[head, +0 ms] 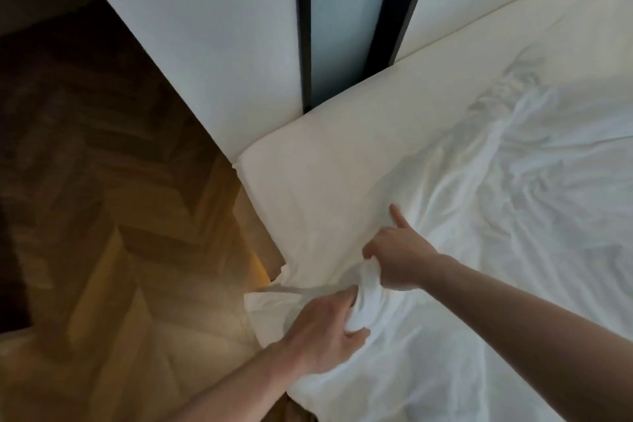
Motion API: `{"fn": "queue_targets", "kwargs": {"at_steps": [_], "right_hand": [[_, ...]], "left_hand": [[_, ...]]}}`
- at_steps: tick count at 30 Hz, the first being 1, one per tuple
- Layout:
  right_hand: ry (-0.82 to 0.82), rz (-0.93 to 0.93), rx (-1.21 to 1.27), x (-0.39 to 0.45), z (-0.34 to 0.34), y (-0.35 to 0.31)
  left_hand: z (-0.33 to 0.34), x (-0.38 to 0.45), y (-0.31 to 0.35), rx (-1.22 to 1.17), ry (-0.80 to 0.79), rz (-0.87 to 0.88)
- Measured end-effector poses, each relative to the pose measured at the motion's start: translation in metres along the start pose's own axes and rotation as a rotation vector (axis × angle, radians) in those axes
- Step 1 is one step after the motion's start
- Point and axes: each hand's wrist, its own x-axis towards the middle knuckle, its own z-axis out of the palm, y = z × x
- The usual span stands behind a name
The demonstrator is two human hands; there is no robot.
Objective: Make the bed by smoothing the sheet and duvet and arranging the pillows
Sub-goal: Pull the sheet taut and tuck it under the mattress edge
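Observation:
A rumpled white sheet [496,233] covers the right part of the bed, and its bunched corner [368,298] lies near the mattress's left edge. The bare cream mattress [325,175] shows at the bed's near-left corner. My left hand [322,336] grips the bunched corner from below. My right hand [400,260] holds the same bunch from above, with its forefinger stretched out over the mattress. No pillow or duvet is in view.
A herringbone wooden floor [120,216] lies to the left of the bed. White wall panels [205,27] with dark vertical strips [303,27] stand behind the bed's far edge. A wooden bed base [263,233] juts out under the mattress corner.

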Motion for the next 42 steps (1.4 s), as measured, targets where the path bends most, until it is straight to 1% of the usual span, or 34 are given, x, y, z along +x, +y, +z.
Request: {"fn": "queue_targets", "kwargs": {"at_steps": [1,3,5,7,8,10,13,15,18,20,22,24,26,28,30,31,33,34,35,36,37,39,41,42], "right_hand": [[-0.054,0.045,0.002,-0.009,-0.002,0.003],[-0.062,0.075,0.009,-0.027,-0.003,0.008],[-0.016,0.076,0.048,-0.039,0.002,0.012],[0.013,0.069,0.095,-0.041,0.006,0.012],[0.019,0.075,0.1,-0.039,0.006,0.013],[0.044,0.088,0.065,-0.03,0.006,0.014],[0.043,0.131,0.032,-0.01,0.012,0.011],[0.115,0.159,0.086,0.007,0.015,0.005],[0.23,0.149,0.104,0.032,0.021,-0.005],[0.23,0.163,0.111,0.049,0.026,-0.011],[0.221,0.192,0.139,0.066,0.031,-0.018],[0.247,0.198,0.182,0.083,0.04,-0.024],[0.269,0.195,0.228,0.097,0.05,-0.028],[0.243,0.204,0.262,0.103,0.059,-0.028],[0.253,0.214,0.35,0.099,0.064,-0.027],[0.295,0.217,0.428,0.092,0.066,-0.029],[0.452,0.216,0.562,0.07,0.07,-0.035],[0.524,0.213,0.582,0.055,0.075,-0.04],[0.555,0.213,0.572,0.038,0.083,-0.045],[0.545,0.224,0.555,0.019,0.095,-0.05],[0.5,0.257,0.544,-0.001,0.111,-0.055],[0.357,0.385,0.546,-0.044,0.147,-0.059],[0.21,0.525,0.56,-0.087,0.183,-0.064],[0.152,0.584,0.579,-0.108,0.198,-0.069]], "left_hand": [[-0.002,-0.003,-0.006,-0.043,-0.012,-0.042],[-0.01,-0.007,-0.026,-0.105,-0.037,-0.133],[-0.016,-0.009,-0.05,-0.02,-0.082,-0.195],[-0.021,-0.012,-0.079,0.147,-0.104,-0.246],[-0.022,-0.014,-0.094,0.176,-0.105,-0.304],[-0.026,-0.02,-0.119,0.085,-0.056,-0.471],[-0.023,-0.022,-0.151,-0.047,0.075,-0.701],[-0.018,-0.018,-0.163,-0.052,0.159,-0.781],[-0.013,-0.009,-0.168,-0.031,0.173,-0.857],[-0.014,-0.001,-0.163,-0.006,0.142,-0.816],[-0.014,0.014,-0.156,0.01,0.137,-0.699],[-0.015,0.031,-0.139,-0.056,0.175,-0.56],[-0.02,0.05,-0.122,-0.138,0.197,-0.48],[-0.023,0.065,-0.112,-0.152,0.147,-0.481],[-0.023,0.073,-0.115,-0.047,0.09,-0.534],[-0.024,0.074,-0.117,0.013,0.077,-0.569],[-0.026,0.071,-0.123,0.107,0.08,-0.639],[-0.028,0.067,-0.126,0.134,0.071,-0.677],[-0.029,0.065,-0.131,0.132,0.064,-0.719],[-0.03,0.062,-0.138,0.114,0.059,-0.754],[-0.03,0.058,-0.142,0.095,0.057,-0.772],[-0.031,0.051,-0.142,0.104,0.061,-0.765],[-0.03,0.041,-0.135,0.209,0.094,-0.674],[-0.028,0.034,-0.126,0.267,0.136,-0.587]]}}
